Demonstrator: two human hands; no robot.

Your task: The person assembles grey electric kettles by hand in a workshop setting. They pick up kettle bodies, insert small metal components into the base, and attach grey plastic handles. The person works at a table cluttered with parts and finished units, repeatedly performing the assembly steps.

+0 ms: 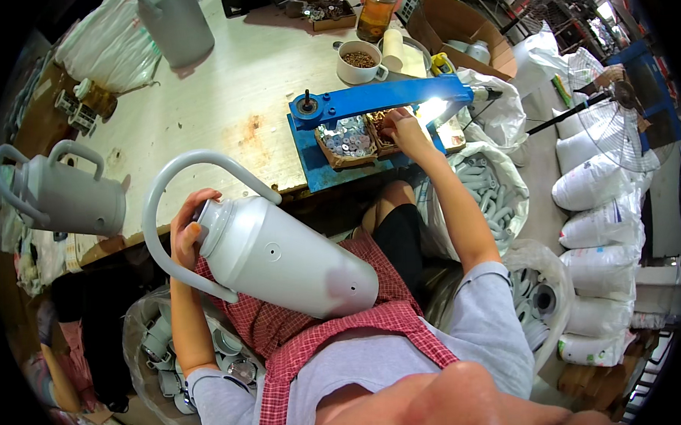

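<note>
Across my lap lies a grey plastic can (301, 256), tilted, with a big looped handle (152, 213) and two small holes in its side. My left hand (186, 228) is wrapped round its neck end. My right hand (402, 128) reaches into a small box of brass-coloured pieces (382, 127), fingers pinched together; what they hold is hidden. Beside it sits a box of silvery washers (347, 138). Both boxes rest on the blue base plate (316, 175), under the arm of a blue bench tool (373, 98) with a lit lamp at its right end.
Grey cans stand on the table (236, 95): one with handles (74, 194) at left, another (177, 30) behind. A white mug (359, 62) of brass-coloured pieces and a jar (377, 12) stand at the back. Bags of grey handles (484, 187) and grey parts (160, 349) flank me.
</note>
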